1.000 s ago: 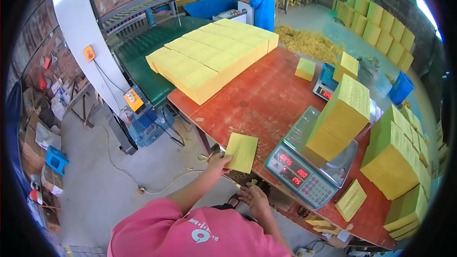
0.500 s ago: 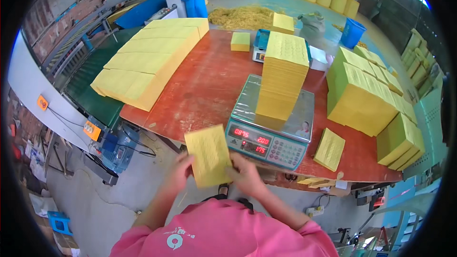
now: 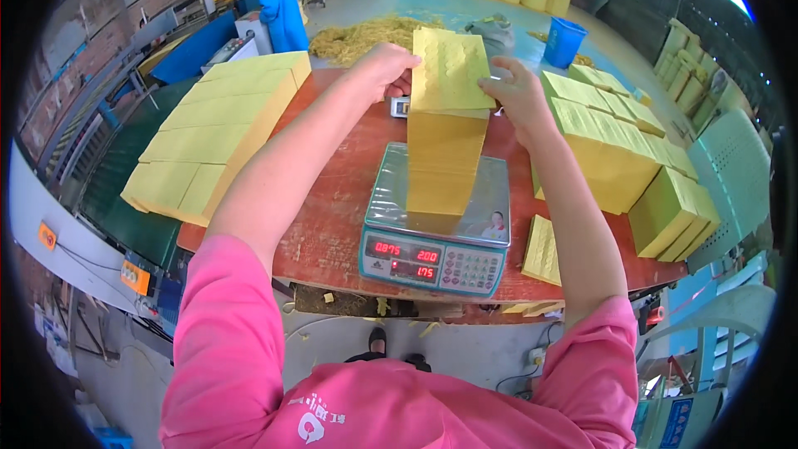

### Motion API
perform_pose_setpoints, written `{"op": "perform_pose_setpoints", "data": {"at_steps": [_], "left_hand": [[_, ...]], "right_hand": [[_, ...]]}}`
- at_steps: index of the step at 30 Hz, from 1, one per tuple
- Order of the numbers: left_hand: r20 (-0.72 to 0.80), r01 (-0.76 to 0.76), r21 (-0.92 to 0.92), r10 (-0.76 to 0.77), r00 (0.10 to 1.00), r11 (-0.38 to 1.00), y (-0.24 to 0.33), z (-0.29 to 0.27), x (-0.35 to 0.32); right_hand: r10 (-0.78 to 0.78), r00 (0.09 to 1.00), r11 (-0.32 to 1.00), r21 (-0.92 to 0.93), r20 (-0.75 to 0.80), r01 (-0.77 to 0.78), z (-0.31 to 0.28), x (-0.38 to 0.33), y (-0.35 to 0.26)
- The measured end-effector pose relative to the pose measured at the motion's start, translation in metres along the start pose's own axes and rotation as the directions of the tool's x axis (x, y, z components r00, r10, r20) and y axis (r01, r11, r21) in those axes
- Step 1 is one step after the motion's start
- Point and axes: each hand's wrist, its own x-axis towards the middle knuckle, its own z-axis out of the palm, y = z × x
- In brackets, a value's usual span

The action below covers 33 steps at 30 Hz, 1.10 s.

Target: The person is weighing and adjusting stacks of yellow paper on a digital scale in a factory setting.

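1. On the red table [image 3: 332,199], far left, lie long rows of yellow sheets [image 3: 212,137]; a person in blue [image 3: 278,8] stands beyond them.
2. My left hand [image 3: 384,66] grips the left edge of a yellow sheet bundle [image 3: 449,71]; it sits atop the tall yellow stack [image 3: 440,162] on the weighing scale [image 3: 432,241].
3. My right hand [image 3: 519,96] clasps the bundle's right edge.
4. Further right stand yellow blocks [image 3: 615,154]; a loose yellow pad [image 3: 542,249] lies just beside the scale.

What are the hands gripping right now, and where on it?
Both hands hold the top yellow sheets of the stack on the scale: left hand at the left edge, right hand at the right edge.
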Motion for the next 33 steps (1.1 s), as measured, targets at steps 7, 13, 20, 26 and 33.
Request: {"op": "perform_pose_setpoints", "data": {"at_steps": [7, 13, 20, 26, 33], "left_hand": [[0.024, -0.016, 0.125, 0.013, 1.000, 0.992, -0.021, 0.000, 0.029], [-0.041, -0.052, -0.145, 0.046, 0.998, 0.988, -0.029, 0.010, 0.023], [-0.114, -0.181, -0.054, 0.174, 0.978, 0.982, -0.048, 0.009, 0.028], [-0.148, -0.205, 0.192, 0.234, 0.961, 0.960, -0.051, 0.013, 0.029], [-0.354, -0.295, 0.391, 0.439, 0.826, 0.872, -0.071, 0.015, -0.007]], "right_hand": [[0.085, 0.995, 0.990, -0.117, 0.060, -0.078, 0.004, -0.002, 0.007], [0.022, 0.999, 0.978, -0.210, 0.042, -0.013, 0.005, 0.005, 0.028], [-0.068, 0.997, 0.947, -0.314, 0.029, 0.073, 0.009, 0.006, 0.036], [-0.152, 0.988, 0.920, -0.366, 0.000, 0.142, 0.008, -0.001, 0.034], [-0.109, 0.981, 0.983, -0.166, -0.161, 0.082, -0.007, -0.041, 0.029]]}}
